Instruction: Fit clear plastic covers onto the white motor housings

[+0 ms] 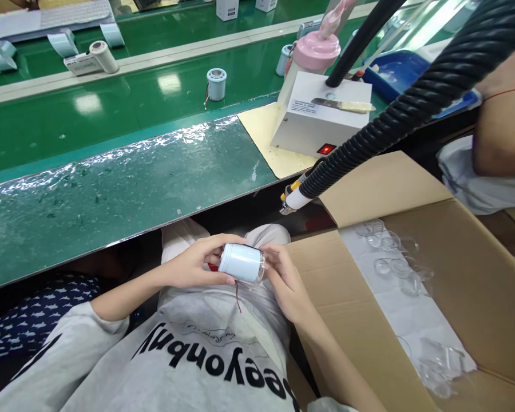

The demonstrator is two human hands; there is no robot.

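Left hand (pixel 193 263), right hand (pixel 285 280) grip white cylinder (pixel 241 262) — cardboard box (pixel 489 286) beside.

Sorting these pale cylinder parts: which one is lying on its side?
The pale blue-white cylinder with red wire, held sideways between left hand and right hand; the cylinder on the green belt stands upright.

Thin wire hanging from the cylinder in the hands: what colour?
Red wire, below the white cylinder; head view.
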